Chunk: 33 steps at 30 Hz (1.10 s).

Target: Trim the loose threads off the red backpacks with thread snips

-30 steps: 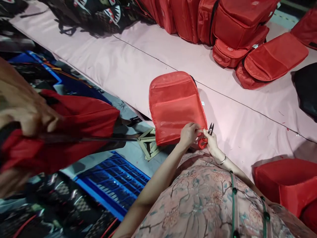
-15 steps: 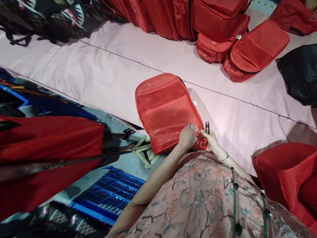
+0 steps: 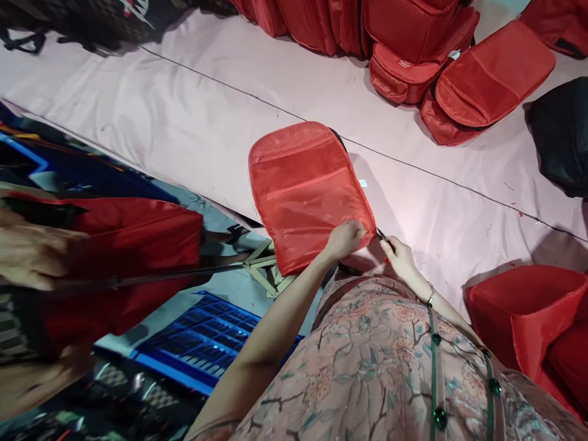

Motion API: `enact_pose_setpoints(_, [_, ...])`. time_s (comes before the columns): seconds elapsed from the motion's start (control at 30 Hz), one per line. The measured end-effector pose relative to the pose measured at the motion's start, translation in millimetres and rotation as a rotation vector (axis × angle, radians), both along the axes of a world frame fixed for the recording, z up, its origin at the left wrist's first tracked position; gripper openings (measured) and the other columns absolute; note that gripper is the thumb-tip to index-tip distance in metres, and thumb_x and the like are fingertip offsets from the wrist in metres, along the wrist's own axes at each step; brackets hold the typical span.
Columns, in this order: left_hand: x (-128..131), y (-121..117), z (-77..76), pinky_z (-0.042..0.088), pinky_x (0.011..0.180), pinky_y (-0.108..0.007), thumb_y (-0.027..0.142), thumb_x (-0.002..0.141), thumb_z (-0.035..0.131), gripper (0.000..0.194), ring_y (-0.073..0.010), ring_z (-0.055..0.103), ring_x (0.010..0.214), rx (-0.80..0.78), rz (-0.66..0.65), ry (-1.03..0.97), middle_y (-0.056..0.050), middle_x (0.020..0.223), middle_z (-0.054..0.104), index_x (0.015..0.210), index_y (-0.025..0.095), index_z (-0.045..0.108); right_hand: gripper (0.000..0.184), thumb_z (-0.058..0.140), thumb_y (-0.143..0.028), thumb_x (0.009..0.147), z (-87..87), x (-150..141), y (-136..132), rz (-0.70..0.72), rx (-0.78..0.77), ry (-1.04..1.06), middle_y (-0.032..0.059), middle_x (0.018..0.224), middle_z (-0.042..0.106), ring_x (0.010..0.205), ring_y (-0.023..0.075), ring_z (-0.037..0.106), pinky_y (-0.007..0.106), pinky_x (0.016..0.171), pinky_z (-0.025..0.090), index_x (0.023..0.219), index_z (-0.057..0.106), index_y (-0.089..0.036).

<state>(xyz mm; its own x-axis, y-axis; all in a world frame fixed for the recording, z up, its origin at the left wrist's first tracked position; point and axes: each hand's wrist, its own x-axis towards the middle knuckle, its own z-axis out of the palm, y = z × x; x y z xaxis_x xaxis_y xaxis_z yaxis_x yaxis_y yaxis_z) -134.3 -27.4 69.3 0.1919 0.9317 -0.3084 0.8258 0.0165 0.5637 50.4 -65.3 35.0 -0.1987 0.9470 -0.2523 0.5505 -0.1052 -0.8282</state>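
A red backpack (image 3: 305,190) lies opened out on the pink-covered table, its inner lining and a pocket facing up and a small white tag at its right edge. My left hand (image 3: 345,239) is closed on the backpack's lower right corner, pinching the fabric edge. Just right of that corner, my right hand (image 3: 400,256) grips a pair of dark thread snips (image 3: 384,239). The snips' blades point up and left and reach the backpack's edge. A bit of red shows under my right hand, too small to make out.
Several red backpacks (image 3: 408,30) stand along the table's (image 3: 193,116) far side, with a black bag (image 3: 560,138) at the right. Another red bag (image 3: 519,306) sits near right. At left, another person's blurred hands (image 3: 37,245) are by a red bag (image 3: 151,245). A blue crate (image 3: 197,343) is below.
The snips have swung from upright to pointing at the backpack's corner. A red loop under my right hand has mostly gone from sight. Another person's hands have come in at left.
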Motion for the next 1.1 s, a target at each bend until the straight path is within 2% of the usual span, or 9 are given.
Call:
enact_pose_setpoints(0.1, [-2,-4,-10.2,0.034,0.058,-0.024,0.015,0.079,0.04,0.016,-0.0141,0.05,0.065,0.026,0.074,-0.112,-0.001,0.068,0.056,0.068,0.018,0.05,0.044,0.034,-0.053,0.091,4.8,1,-1,0.075,0.076,-0.156,0.0025,0.08,0.067,0.067,0.0154,0.059,0.023,0.06,0.039,0.101,0.061,-0.02])
enact_pose_setpoints(0.2, [-2,-6,-14.1,0.033,0.057,-0.024,0.017,0.08,0.041,0.015,-0.014,0.048,0.063,0.043,0.099,-0.162,0.0,0.067,0.055,0.067,0.019,0.049,0.042,0.03,-0.047,0.094,7.4,-1,-2,0.157,0.133,-0.288,0.0038,0.088,0.069,0.074,0.0165,0.063,0.023,0.063,0.04,0.107,0.061,-0.022])
enact_pose_setpoints(0.37, [0,-8,-13.2,0.031,0.057,-0.026,0.016,0.08,0.041,0.015,-0.0156,0.049,0.065,0.079,0.114,-0.115,-0.002,0.068,0.056,0.066,0.019,0.047,0.04,0.031,-0.044,0.095,15.9,-5,-1,0.224,0.162,-0.418,0.0048,0.095,0.069,0.082,0.0177,0.065,0.023,0.065,0.041,0.111,0.06,-0.021])
enact_pose_setpoints(0.6, [3,-11,-7.6,0.03,0.057,-0.027,0.014,0.08,0.04,0.017,-0.0174,0.052,0.068,0.086,0.102,-0.046,-0.003,0.072,0.057,0.065,0.019,0.046,0.04,0.031,-0.044,0.095,25.7,-9,3,0.272,0.168,-0.523,0.006,0.096,0.07,0.083,0.0178,0.065,0.023,0.064,0.04,0.11,0.059,-0.02])
enact_pose_setpoints(0.87, [4,-12,-10.6,0.032,0.058,-0.027,0.016,0.08,0.041,0.016,-0.0177,0.051,0.069,0.109,0.131,-0.07,-0.004,0.072,0.056,0.067,0.019,0.047,0.039,0.031,-0.044,0.095,23.7,-9,4,0.266,0.171,-0.513,0.0051,0.097,0.069,0.084,0.0162,0.064,0.022,0.066,0.039,0.11,0.06,-0.022])
enact_pose_setpoints(1.1, [-10,-22,-6.7,0.034,0.059,-0.025,0.028,0.082,0.042,0.015,-0.0144,0.049,0.064,0.111,0.354,-0.217,-0.001,0.069,0.056,0.071,0.019,0.047,0.039,0.03,-0.044,0.096,26.6,-10,1,0.284,0.116,-0.455,0.0034,0.094,0.07,0.081,0.0161,0.065,0.023,0.064,0.039,0.107,0.06,-0.022])
